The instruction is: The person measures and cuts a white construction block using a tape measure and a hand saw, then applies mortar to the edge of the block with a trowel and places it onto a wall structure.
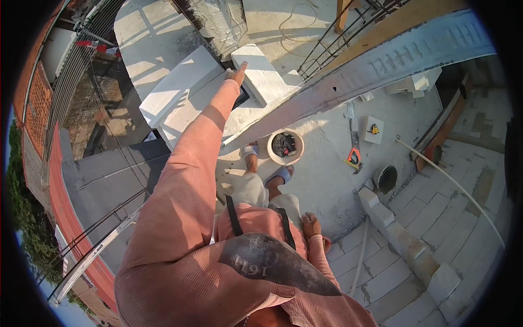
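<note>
Left hand (235,75) touches a white rectangular block (263,77), its fingers' grip unclear. Right hand (311,224) curls its fingers, any hold indiscernible

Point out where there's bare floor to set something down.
Bare grey floor lies between the cream bucket and the saw. Another patch lies right of the small block with the yellow tape measure. It is crowded around the left hand, with large white blocks on both sides, and where saw and small block sit close.
</note>
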`<state>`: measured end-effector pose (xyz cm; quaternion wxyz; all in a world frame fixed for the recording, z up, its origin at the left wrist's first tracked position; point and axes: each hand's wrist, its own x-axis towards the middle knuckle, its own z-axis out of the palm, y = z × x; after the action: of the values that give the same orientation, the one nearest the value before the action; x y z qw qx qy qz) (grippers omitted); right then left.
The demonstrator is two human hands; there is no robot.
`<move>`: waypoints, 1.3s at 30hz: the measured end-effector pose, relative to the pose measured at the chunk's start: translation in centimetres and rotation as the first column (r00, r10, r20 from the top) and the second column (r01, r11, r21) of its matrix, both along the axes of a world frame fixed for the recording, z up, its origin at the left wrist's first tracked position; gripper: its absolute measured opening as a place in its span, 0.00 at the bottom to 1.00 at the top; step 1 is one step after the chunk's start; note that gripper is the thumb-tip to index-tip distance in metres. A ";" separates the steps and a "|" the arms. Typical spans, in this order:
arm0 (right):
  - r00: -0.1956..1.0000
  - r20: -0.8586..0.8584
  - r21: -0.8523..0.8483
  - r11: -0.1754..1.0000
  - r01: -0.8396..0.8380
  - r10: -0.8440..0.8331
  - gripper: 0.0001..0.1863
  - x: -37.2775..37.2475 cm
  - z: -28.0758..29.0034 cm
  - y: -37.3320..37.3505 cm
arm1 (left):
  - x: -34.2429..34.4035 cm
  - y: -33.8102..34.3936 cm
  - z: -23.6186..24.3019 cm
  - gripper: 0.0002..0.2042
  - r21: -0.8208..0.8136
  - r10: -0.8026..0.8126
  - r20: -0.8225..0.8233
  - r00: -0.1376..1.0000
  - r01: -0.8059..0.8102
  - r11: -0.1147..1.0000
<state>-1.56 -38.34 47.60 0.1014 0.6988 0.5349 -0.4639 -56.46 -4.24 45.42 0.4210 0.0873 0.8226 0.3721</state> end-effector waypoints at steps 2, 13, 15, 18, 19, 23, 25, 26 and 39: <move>0.999 -0.033 0.040 0.999 0.022 -0.021 0.28 -1.1 -0.2 1.8 | 0.7 -0.6 0.4 0.61 0.058 0.150 0.360 0.921 -0.183 0.981; 0.945 -0.320 0.374 0.925 0.062 0.066 0.41 -19.2 -4.8 18.9 | -4.8 2.4 -3.8 0.59 0.276 -0.057 0.174 0.983 0.007 0.961; 0.938 -0.340 0.263 0.951 0.160 -0.064 0.52 -23.2 -5.0 22.9 | -3.3 3.3 -3.1 0.54 0.365 -0.043 -0.039 0.998 0.054 0.929; 0.974 -0.211 0.434 0.901 0.014 0.087 0.66 -26.5 -8.3 26.5 | -3.5 3.3 -6.8 0.44 0.453 0.091 -0.096 0.991 -0.038 0.891; 0.948 -0.313 0.348 0.935 0.062 0.053 0.72 -28.7 -8.4 27.4 | -5.6 2.7 -7.9 0.45 0.466 0.063 -0.174 0.983 0.026 0.884; 0.885 -0.460 0.405 0.903 0.144 0.066 0.77 -30.9 -10.2 30.1 | -4.1 2.8 -6.8 0.49 0.304 -0.057 -0.270 0.961 0.142 0.942; 0.893 -0.414 0.520 0.851 0.074 0.176 0.77 -32.4 -10.5 31.2 | -3.9 2.2 -4.6 0.48 0.222 -0.100 -0.304 0.947 0.173 0.960; 0.898 -0.408 0.521 0.850 0.081 0.164 0.77 -32.4 -10.8 31.8 | -3.4 2.0 -3.6 0.48 0.142 -0.137 -0.334 0.933 0.193 0.971; 0.828 -0.518 0.583 0.797 0.159 0.213 0.63 -32.9 -10.9 32.8 | -3.4 0.9 -3.3 0.49 0.034 -0.182 -0.355 0.917 0.207 0.978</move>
<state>-34.44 -5.57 36.74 -0.2806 0.5186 0.6701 -0.4508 -59.84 -3.34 42.09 0.2997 0.2481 0.8578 0.3360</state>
